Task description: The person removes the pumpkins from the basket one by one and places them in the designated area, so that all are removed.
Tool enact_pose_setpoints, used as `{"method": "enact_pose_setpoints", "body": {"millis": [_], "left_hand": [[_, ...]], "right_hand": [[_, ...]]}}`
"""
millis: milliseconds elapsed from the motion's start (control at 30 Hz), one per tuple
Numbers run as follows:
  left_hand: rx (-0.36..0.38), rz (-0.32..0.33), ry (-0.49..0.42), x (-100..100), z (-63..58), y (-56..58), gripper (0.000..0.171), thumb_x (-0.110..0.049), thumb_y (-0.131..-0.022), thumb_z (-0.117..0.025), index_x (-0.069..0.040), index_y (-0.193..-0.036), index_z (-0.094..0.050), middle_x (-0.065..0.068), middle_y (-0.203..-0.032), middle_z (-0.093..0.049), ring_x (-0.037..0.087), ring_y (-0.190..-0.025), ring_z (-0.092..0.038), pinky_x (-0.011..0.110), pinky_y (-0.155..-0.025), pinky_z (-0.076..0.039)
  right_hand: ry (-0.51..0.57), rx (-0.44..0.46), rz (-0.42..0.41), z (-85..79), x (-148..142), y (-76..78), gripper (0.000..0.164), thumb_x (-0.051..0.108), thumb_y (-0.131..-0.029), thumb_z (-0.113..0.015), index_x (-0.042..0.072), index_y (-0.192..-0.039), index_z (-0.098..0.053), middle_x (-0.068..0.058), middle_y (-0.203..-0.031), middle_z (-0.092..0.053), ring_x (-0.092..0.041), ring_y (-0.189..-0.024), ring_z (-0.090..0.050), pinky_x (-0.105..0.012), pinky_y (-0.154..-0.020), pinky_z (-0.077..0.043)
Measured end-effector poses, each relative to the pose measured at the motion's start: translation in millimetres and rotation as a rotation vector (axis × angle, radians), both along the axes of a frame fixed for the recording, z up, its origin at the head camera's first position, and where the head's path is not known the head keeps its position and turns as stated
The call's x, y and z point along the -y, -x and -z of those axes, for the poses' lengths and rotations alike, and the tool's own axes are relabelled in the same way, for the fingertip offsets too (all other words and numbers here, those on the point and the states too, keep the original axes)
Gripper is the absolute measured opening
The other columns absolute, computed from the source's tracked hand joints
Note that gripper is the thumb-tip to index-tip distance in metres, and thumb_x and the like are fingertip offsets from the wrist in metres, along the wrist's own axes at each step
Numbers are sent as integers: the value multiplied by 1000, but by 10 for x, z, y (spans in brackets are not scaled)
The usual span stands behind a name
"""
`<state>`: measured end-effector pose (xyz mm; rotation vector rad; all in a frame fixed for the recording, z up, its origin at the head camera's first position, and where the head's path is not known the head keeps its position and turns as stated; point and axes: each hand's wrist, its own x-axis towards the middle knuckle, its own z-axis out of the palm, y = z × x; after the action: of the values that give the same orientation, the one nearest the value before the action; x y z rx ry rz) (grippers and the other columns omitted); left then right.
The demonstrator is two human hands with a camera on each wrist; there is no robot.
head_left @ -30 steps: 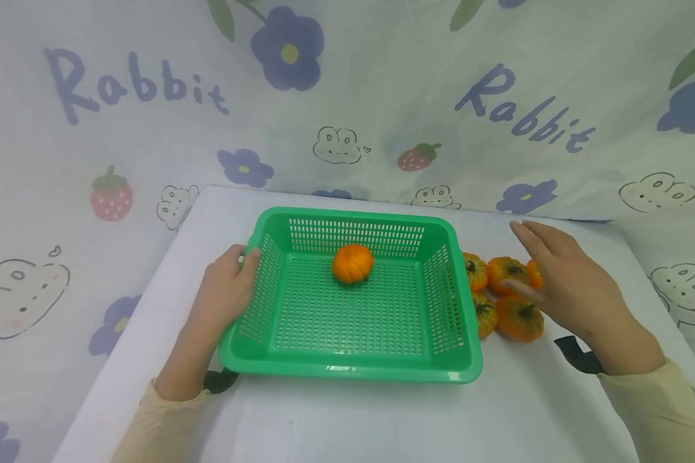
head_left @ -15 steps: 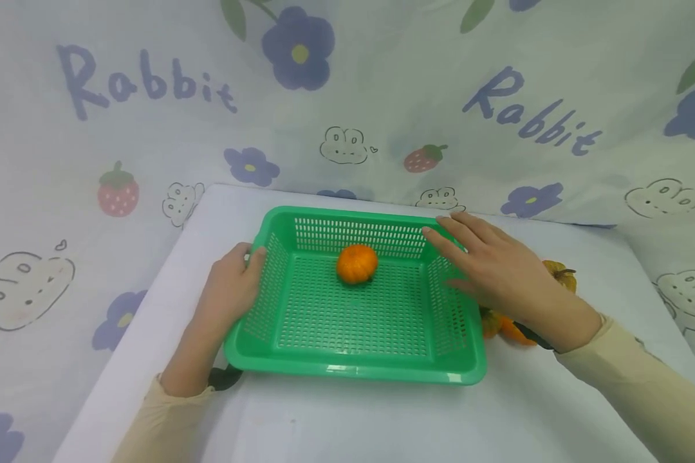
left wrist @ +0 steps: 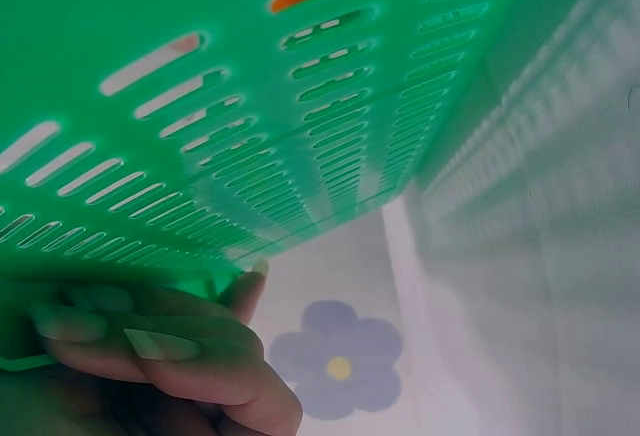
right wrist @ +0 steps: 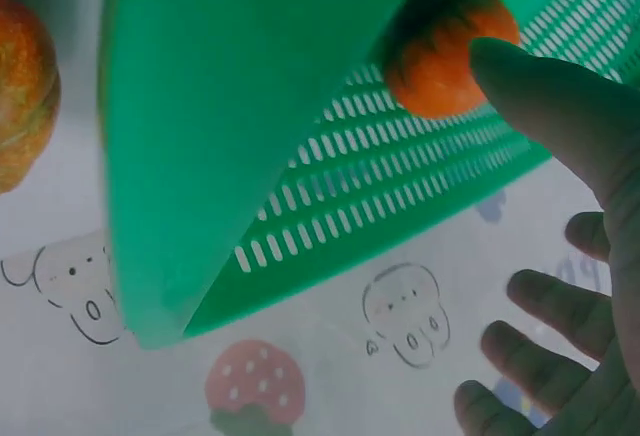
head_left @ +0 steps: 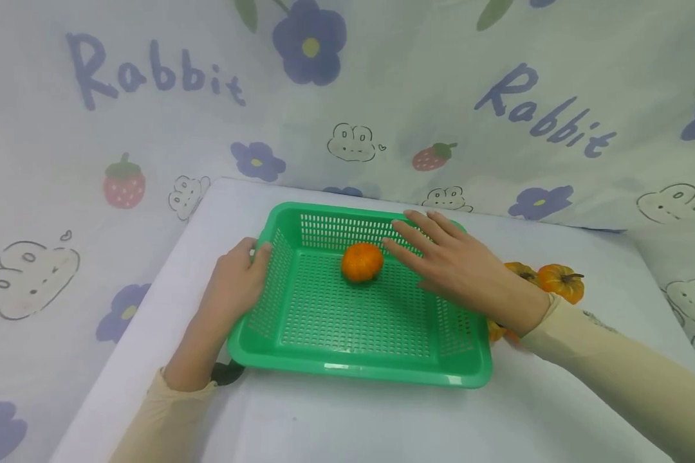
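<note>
A green plastic basket (head_left: 359,376) with slotted walls sits on the white table, one small orange pumpkin (head_left: 361,262) lying inside toward the back. My left hand (head_left: 236,280) grips the basket's left rim, thumb on top; in the left wrist view its curled fingers (left wrist: 210,356) are under the rim against the slotted wall. My right hand (head_left: 448,260) is over the basket's right side with its fingers spread, holding nothing. In the right wrist view its thumb (right wrist: 550,96) overlaps the edge of the pumpkin.
To the right of the basket lie several more pumpkins (head_left: 560,281), partly hidden by the right forearm and sleeve (head_left: 602,360). A printed cloth (head_left: 301,116) with flowers, strawberries and rabbits hangs behind the table (head_left: 347,424).
My right hand has moved left from above the pumpkins at the right to over the basket, its fingers spread. My left hand keeps its grip on the rim.
</note>
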<state>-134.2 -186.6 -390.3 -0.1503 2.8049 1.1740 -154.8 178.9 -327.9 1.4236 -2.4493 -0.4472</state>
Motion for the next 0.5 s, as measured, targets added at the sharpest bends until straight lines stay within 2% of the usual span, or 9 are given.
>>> {"method": "enact_pose_setpoints", "body": {"millis": [100, 200, 367, 500], "left_hand": [[-2, 2, 2, -4, -2, 14, 70, -54, -112, -29, 2, -152, -42, 21, -105, -66, 28, -80, -67, 38, -61, -59], [6, -3, -1, -2, -12, 18, 70, -54, -112, -30, 2, -152, -43, 21, -103, -66, 28, -78, -67, 37, -59, -59], [5, -7, -1, 6, -10, 22, 69, -54, -112, -30, 2, -151, -43, 21, -103, -66, 28, -76, -67, 37, -58, -59], [-4, 1, 3, -12, 20, 45, 69, -54, -112, -29, 1, -150, -45, 20, -106, -66, 29, -81, -67, 39, -63, -58]], "right_hand": [[-64, -7, -31, 50, 64, 73, 84, 12, -89, -85, 13, -160, -40, -20, -163, -37, -42, -151, -32, -55, -124, -25], [-161, -35, -82, 91, 156, 141, 86, -1, -89, -82, 14, -161, -37, -20, -164, -34, -41, -151, -32, -55, -122, -28], [-291, -95, -174, 128, 349, 212, 85, 3, -90, -83, 16, -160, -37, -19, -164, -35, -40, -150, -35, -54, -120, -34], [-334, -140, -222, 181, 438, 237, 80, 5, -92, -81, 20, -159, -38, -16, -160, -38, -39, -143, -43, -52, -112, -45]]}}
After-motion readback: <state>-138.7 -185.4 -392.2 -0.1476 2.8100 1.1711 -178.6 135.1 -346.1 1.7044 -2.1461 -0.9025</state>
